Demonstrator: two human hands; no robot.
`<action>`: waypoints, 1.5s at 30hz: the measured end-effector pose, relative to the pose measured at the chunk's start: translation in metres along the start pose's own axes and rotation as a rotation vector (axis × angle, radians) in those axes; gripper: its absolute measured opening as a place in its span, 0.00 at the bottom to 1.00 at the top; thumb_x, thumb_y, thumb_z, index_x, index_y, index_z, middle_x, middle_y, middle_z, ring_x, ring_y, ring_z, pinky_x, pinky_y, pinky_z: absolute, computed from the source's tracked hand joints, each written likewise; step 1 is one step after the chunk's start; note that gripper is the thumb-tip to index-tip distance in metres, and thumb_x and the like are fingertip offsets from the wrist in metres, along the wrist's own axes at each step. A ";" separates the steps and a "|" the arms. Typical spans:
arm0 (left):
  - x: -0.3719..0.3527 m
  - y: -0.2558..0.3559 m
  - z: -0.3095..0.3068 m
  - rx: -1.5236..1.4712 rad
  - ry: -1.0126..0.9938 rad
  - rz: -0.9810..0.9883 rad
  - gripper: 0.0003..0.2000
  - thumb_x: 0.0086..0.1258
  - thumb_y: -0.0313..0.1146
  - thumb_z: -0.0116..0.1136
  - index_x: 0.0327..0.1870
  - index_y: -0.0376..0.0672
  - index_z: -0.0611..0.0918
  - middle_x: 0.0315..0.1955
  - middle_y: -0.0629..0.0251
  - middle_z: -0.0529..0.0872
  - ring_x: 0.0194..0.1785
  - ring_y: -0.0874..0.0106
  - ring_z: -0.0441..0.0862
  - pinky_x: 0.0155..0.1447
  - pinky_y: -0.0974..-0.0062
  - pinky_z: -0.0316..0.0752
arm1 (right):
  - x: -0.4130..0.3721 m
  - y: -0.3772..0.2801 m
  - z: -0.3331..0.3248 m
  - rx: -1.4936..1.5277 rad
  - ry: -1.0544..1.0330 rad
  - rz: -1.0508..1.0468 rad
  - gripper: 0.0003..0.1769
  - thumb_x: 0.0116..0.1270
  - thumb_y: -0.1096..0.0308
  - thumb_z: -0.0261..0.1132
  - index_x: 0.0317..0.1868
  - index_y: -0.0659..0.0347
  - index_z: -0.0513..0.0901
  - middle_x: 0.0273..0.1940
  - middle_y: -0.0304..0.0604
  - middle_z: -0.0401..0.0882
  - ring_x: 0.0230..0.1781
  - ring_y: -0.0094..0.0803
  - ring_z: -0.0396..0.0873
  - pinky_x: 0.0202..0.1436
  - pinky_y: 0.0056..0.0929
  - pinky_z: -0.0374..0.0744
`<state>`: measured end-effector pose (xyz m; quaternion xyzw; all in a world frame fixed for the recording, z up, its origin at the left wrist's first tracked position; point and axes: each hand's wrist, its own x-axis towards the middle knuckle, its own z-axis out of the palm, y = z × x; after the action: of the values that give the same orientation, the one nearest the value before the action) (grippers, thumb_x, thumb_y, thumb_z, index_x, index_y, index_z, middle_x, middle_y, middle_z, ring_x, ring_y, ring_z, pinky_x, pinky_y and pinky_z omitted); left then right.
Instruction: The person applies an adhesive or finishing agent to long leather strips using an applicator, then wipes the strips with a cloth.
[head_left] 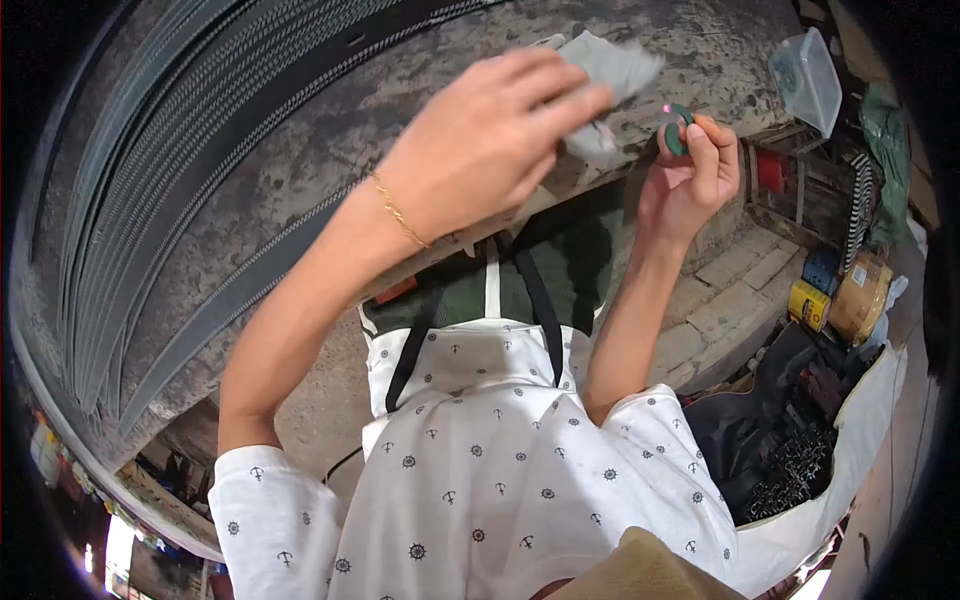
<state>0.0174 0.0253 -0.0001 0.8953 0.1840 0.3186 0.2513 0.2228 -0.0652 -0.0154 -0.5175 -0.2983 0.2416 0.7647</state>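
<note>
My left hand (490,135), with a thin gold bracelet (398,212) at the wrist, reaches over the worn work surface (400,130), smeared by motion. Its fingers close on a limp light-grey piece of cloth (608,68), which is also blurred and hangs out on both sides of the fingers. To the right, my right hand (700,165) is raised with thumb and fingers pinched around a small dark green curved piece (676,138), shaped like an open ring. A bright pink spot shows at its top. The piece is a short way right of the cloth.
Long grey strips (170,170) with stitched edges curve across the left of the surface. At right are a clear plastic box (808,82), a wooden stool (785,190), a yellow box (808,304), a tape-wrapped parcel (860,290) and a white sack (850,440) holding black items.
</note>
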 end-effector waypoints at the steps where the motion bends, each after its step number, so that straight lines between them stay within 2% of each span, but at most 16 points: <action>1: -0.001 0.000 0.007 0.076 -0.076 0.040 0.23 0.61 0.26 0.64 0.60 0.42 0.80 0.60 0.58 0.80 0.66 0.60 0.75 0.68 0.58 0.71 | 0.000 0.001 -0.002 0.145 0.060 0.076 0.02 0.67 0.81 0.63 0.39 0.68 0.81 0.39 0.42 0.81 0.34 0.25 0.80 0.36 0.24 0.79; 2: -0.001 0.003 0.007 0.165 -0.160 0.016 0.24 0.63 0.34 0.64 0.62 0.41 0.79 0.64 0.59 0.78 0.71 0.61 0.71 0.73 0.57 0.64 | 0.002 -0.001 -0.005 0.196 0.028 0.114 0.03 0.68 0.81 0.62 0.40 0.67 0.81 0.38 0.43 0.81 0.35 0.25 0.81 0.37 0.25 0.80; 5: -0.003 0.004 0.004 0.251 -0.096 -0.115 0.24 0.64 0.38 0.64 0.61 0.41 0.80 0.64 0.59 0.78 0.70 0.59 0.71 0.73 0.58 0.64 | 0.005 -0.006 -0.007 0.185 -0.039 0.184 0.02 0.68 0.80 0.64 0.40 0.68 0.81 0.38 0.42 0.81 0.35 0.25 0.81 0.37 0.27 0.80; 6: -0.002 0.001 0.003 0.254 -0.009 -0.115 0.21 0.59 0.35 0.67 0.54 0.39 0.83 0.58 0.60 0.82 0.64 0.58 0.75 0.66 0.60 0.68 | 0.004 -0.009 -0.003 0.181 -0.031 0.180 0.02 0.68 0.80 0.64 0.40 0.68 0.81 0.38 0.42 0.81 0.35 0.25 0.81 0.37 0.27 0.80; 7: -0.004 -0.001 -0.001 0.248 -0.014 -0.117 0.21 0.59 0.35 0.67 0.54 0.39 0.83 0.58 0.60 0.82 0.64 0.58 0.75 0.66 0.60 0.68 | 0.002 -0.011 0.002 0.026 -0.034 0.174 0.02 0.67 0.81 0.64 0.40 0.68 0.82 0.37 0.41 0.81 0.35 0.24 0.80 0.36 0.26 0.78; 9: -0.007 -0.011 -0.018 0.301 0.032 -0.196 0.16 0.53 0.30 0.68 0.45 0.40 0.84 0.48 0.63 0.84 0.54 0.59 0.78 0.58 0.61 0.71 | 0.006 -0.013 0.013 -0.127 -0.038 0.171 0.02 0.67 0.82 0.65 0.39 0.68 0.82 0.36 0.40 0.80 0.35 0.23 0.79 0.35 0.25 0.77; 10: -0.006 -0.018 -0.023 0.345 0.109 -0.211 0.16 0.48 0.26 0.68 0.41 0.40 0.84 0.40 0.65 0.82 0.46 0.61 0.77 0.51 0.63 0.71 | 0.008 -0.011 0.017 -0.214 -0.140 0.086 0.03 0.66 0.83 0.65 0.38 0.69 0.82 0.36 0.38 0.79 0.34 0.21 0.77 0.34 0.22 0.75; 13: -0.011 -0.034 -0.029 0.314 0.129 -0.269 0.16 0.46 0.25 0.66 0.40 0.44 0.84 0.43 0.65 0.81 0.50 0.62 0.76 0.53 0.61 0.69 | 0.017 -0.004 0.022 -0.317 -0.309 -0.031 0.04 0.64 0.85 0.65 0.37 0.70 0.81 0.34 0.36 0.77 0.32 0.19 0.73 0.33 0.18 0.70; 17: -0.007 -0.027 -0.033 0.385 0.004 -0.298 0.19 0.48 0.25 0.70 0.45 0.40 0.84 0.44 0.63 0.82 0.49 0.59 0.77 0.54 0.57 0.71 | 0.018 0.006 0.028 -0.383 -0.434 -0.117 0.05 0.61 0.87 0.63 0.36 0.70 0.80 0.32 0.35 0.74 0.30 0.17 0.69 0.33 0.17 0.67; 19: -0.010 -0.034 -0.031 0.419 0.062 -0.178 0.12 0.54 0.23 0.62 0.40 0.38 0.81 0.35 0.60 0.75 0.39 0.61 0.72 0.42 0.66 0.66 | 0.017 0.007 0.026 -0.424 -0.445 -0.121 0.05 0.59 0.88 0.61 0.34 0.71 0.79 0.31 0.37 0.74 0.30 0.19 0.69 0.33 0.18 0.68; 20: -0.003 -0.032 -0.027 0.257 0.292 -0.165 0.11 0.53 0.23 0.62 0.39 0.39 0.83 0.32 0.62 0.74 0.36 0.64 0.70 0.38 0.67 0.62 | 0.016 0.008 0.026 -0.394 -0.457 -0.141 0.05 0.59 0.88 0.61 0.34 0.71 0.79 0.30 0.38 0.74 0.30 0.20 0.69 0.33 0.18 0.68; 30: -0.009 -0.043 -0.013 0.417 0.343 -0.140 0.10 0.50 0.30 0.60 0.35 0.40 0.83 0.32 0.64 0.75 0.36 0.66 0.72 0.40 0.68 0.65 | 0.011 0.005 0.029 -0.507 -0.459 -0.186 0.05 0.57 0.88 0.61 0.33 0.71 0.78 0.30 0.42 0.77 0.30 0.23 0.69 0.34 0.21 0.68; 33: -0.008 -0.043 -0.008 0.185 0.417 -0.242 0.10 0.50 0.32 0.60 0.33 0.40 0.82 0.32 0.64 0.76 0.37 0.65 0.73 0.40 0.69 0.66 | 0.011 0.004 0.029 -0.543 -0.461 -0.198 0.05 0.57 0.88 0.62 0.33 0.71 0.79 0.31 0.42 0.77 0.30 0.23 0.70 0.33 0.21 0.68; 35: -0.004 -0.063 0.007 0.487 0.620 0.024 0.10 0.50 0.32 0.59 0.32 0.40 0.81 0.33 0.63 0.76 0.38 0.65 0.73 0.41 0.68 0.67 | 0.011 0.004 0.028 -0.557 -0.470 -0.197 0.05 0.57 0.88 0.62 0.33 0.71 0.79 0.31 0.42 0.78 0.30 0.23 0.71 0.33 0.20 0.69; 39: -0.011 -0.057 0.004 0.396 0.545 -0.025 0.10 0.49 0.32 0.59 0.31 0.37 0.81 0.32 0.62 0.76 0.38 0.65 0.74 0.41 0.69 0.67 | 0.012 0.004 0.029 -0.557 -0.493 -0.217 0.05 0.58 0.88 0.63 0.33 0.71 0.80 0.31 0.42 0.78 0.30 0.23 0.71 0.33 0.20 0.69; 45: -0.005 -0.057 0.015 0.352 0.645 -0.048 0.08 0.49 0.30 0.60 0.29 0.37 0.81 0.31 0.61 0.76 0.38 0.65 0.73 0.39 0.71 0.67 | 0.012 0.002 0.029 -0.564 -0.489 -0.194 0.05 0.59 0.87 0.64 0.34 0.71 0.80 0.30 0.41 0.77 0.30 0.23 0.70 0.34 0.20 0.69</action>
<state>0.0142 0.0641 -0.0452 0.7739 0.3267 0.5417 0.0301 0.2111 -0.0378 -0.0063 -0.6041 -0.5741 0.1927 0.5180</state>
